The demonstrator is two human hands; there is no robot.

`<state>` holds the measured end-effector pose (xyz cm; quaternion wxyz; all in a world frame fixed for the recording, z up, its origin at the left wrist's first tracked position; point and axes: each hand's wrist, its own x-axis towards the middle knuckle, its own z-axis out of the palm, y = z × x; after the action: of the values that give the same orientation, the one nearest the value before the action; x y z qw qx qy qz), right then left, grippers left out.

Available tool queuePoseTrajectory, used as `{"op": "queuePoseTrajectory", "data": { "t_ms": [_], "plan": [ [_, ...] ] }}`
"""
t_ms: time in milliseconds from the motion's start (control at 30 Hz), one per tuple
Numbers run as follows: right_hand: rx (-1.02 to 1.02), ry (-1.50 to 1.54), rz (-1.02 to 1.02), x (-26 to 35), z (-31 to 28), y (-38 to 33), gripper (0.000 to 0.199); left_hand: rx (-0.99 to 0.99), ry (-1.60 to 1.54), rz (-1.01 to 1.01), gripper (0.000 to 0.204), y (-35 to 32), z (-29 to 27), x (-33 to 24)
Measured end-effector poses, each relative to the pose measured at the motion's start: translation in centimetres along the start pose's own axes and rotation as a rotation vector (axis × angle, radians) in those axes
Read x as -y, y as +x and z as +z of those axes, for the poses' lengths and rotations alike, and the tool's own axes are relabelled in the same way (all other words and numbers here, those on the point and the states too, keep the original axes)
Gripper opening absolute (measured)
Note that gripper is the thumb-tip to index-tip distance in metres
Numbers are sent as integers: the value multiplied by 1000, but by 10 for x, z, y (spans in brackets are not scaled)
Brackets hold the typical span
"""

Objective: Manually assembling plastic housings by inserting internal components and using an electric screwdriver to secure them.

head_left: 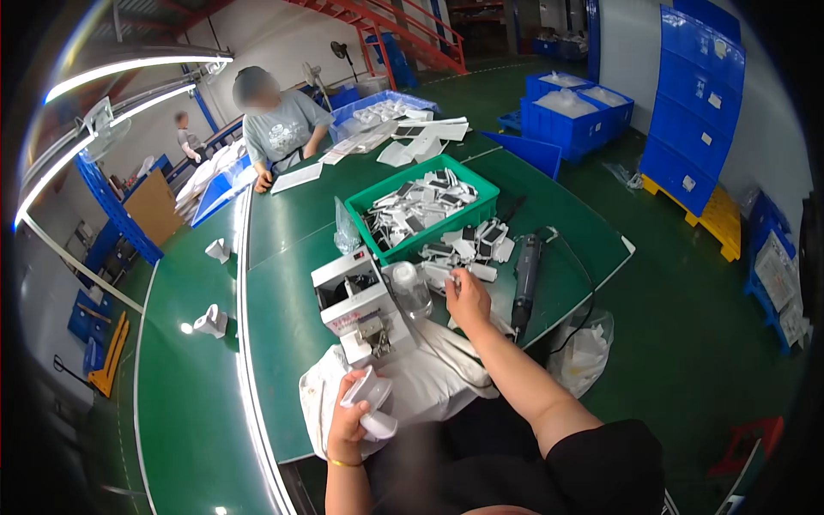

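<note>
My left hand [347, 418] is wrapped round a hollow white plastic housing [369, 396] with a curved lower end, in front of a small white machine [354, 300]. My right hand [469, 300] is at the near edge of a loose pile of white and dark flat parts [472, 245]. Its fingertips are pinched together beside a white piece; what is between them is too small to make out. A clear jar with a pale lid [410, 287] stands between the machine and my right hand. To the right of that hand lies a dark electric screwdriver [527, 279] with a cord.
A green crate [421, 210] full of white and dark parts stands behind the pile. White cloth [429, 378] covers the table's near edge. A clear bag [585, 352] hangs at the right edge. Two white housings [211, 321] rest on the left-hand surface. A co-worker [283, 129] sits across the table.
</note>
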<state>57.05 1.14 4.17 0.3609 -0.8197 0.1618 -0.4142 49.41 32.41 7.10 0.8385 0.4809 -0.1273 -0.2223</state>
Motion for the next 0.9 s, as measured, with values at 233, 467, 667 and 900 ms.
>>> {"op": "queuePoseTrajectory", "data": {
  "t_ms": [233, 467, 667, 900],
  "plan": [
    [-35, 10, -3, -2, -2, 11, 16, 23, 36, 57, 68, 7, 3, 2],
    [-59, 89, -142, -11, 5, 9, 18, 3, 0, 85, 74, -1, -1, 3],
    [-89, 212, -44, -5, -4, 8, 18, -17, 30, 35, 85, -2, -8, 8],
    [60, 673, -38, 101, -79, 2, 27, -104, 563, 221, 108, -27, 26, -7]
  ]
}}
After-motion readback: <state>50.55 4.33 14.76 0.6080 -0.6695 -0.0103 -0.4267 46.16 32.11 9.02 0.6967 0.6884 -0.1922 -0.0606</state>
